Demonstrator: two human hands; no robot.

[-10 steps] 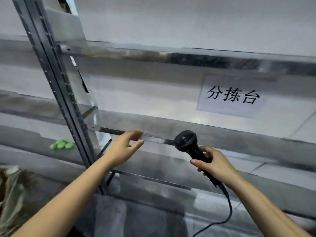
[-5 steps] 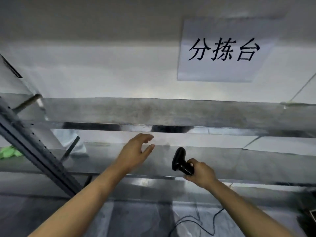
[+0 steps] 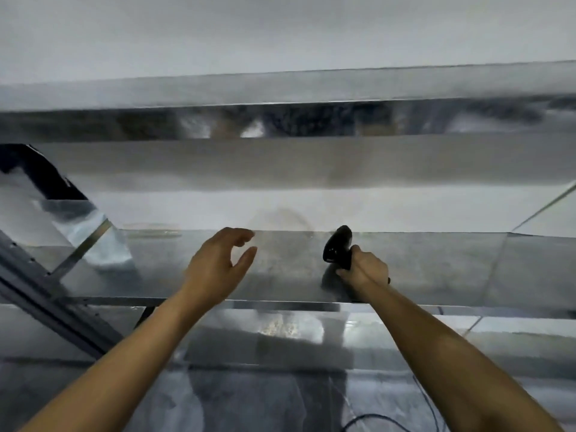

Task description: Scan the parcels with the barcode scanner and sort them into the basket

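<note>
The right hand (image 3: pixel 363 269) is clamping its grip on the barcode scanner (image 3: pixel 338 244), long axis near upright, over the steel surface (image 3: pixel 436 269), while the left hand (image 3: pixel 218 263), grip apart and empty, is hovering left of the scanner; no parcel is showing.

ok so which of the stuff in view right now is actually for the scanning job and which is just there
For the job:
- barcode scanner, gripped by the right hand
- black cable, likely the scanner's
- left hand, open, holding nothing
No parcels or basket in view.

Just there:
- metal shelf
- slanted rack post
- white wall
</note>
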